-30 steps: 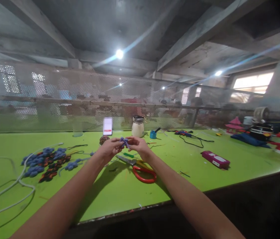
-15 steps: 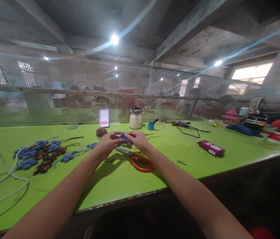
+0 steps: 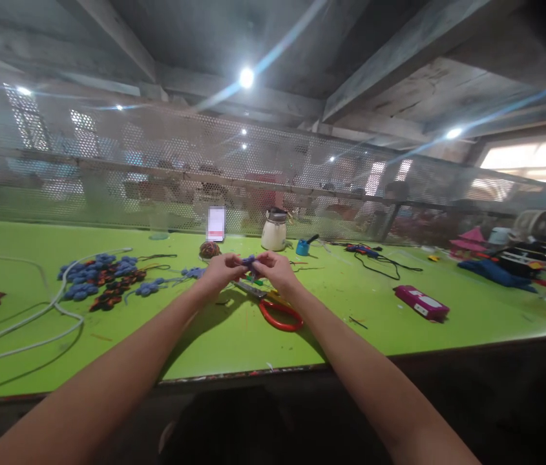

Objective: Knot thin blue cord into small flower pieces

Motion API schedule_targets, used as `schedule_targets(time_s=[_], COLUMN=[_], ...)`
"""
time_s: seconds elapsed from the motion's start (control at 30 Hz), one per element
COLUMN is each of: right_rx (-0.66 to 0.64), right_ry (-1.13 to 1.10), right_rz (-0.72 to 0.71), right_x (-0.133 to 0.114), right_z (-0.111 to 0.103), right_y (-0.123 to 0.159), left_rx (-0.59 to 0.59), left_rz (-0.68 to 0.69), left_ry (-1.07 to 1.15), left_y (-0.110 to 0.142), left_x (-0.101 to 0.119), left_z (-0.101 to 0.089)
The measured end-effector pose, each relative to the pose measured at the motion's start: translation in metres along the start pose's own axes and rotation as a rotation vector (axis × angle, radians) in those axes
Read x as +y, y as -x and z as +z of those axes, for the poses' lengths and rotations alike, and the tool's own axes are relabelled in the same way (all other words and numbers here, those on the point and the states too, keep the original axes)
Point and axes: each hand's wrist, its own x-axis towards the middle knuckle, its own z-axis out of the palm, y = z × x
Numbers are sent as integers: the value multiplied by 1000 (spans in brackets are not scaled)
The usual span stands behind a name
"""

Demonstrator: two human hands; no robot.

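Between the fingertips of both hands is a small blue-purple crocheted piece, mostly hidden by the fingers. My left hand pinches its left side, and my right hand pinches its right side. Just below the hands, scissors with red handles lie on the green table, blades pointing up to the left. A ball of multicoloured yarn rests behind my left hand. To the left is a pile of blue crocheted flowers with black-and-orange ones among them.
A phone stands against the perforated screen, with a cream jug and a blue pot nearby. White cable curves across the left. On the right lie a magenta packet, dark cords and colourful knitted items.
The camera view has shifted, so the table scene appears further right. Both hands stay together on the crocheted piece, which now shows less between the fingers.
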Motion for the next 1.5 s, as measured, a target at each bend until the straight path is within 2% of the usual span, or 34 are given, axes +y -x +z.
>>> schedule_targets(time_s=[0.17,0.33,0.4,0.47,0.53,0.6,0.7,0.77,0.87,0.97,1.07,1.17,1.23,1.37,1.5], right_rx=[-54,-52,-36,7,60,108,142,125,81,58,53,19,-9,-40,-56], right_ry=[-66,40,107,185,267,340,438,492,526,459,247,8,-73,-83,-59], right_rz=[-46,-68,-99,-159,-252,-360,-530,-611,-653,-587,-411,-215,-131,-48,-50], right_x=[-1,-2,-1,0,0,-1,-4,-6,-8,-6,-7,-13,-17,-16,-11], right_z=[0,0,1,2,3,4,4,4,4,5,5,3,2,2,2], right_y=[1,1,1,1,2,3,6,8,10,9,7,7,9,9,6], left_rx=[66,129,157,161,124,35,-85,-120,-111,-60,-18,-39,-66,-107,-180], left_rz=[177,391,425,357,191,-18,-209,-244,-163,-63,-30,-8,7,5,-54], left_ry=[-139,-303,-312,-241,-63,192,422,470,439,390,361,333,313,307,322], left_y=[-5,-11,-11,-10,-7,-4,1,2,2,0,1,3,3,2,2], left_x=[-4,-12,-14,-12,-8,-2,7,9,9,7,9,11,11,6,2], left_z=[-3,-7,-7,-6,-6,-7,-7,-6,-3,-2,-3,-4,-4,-6,-7])
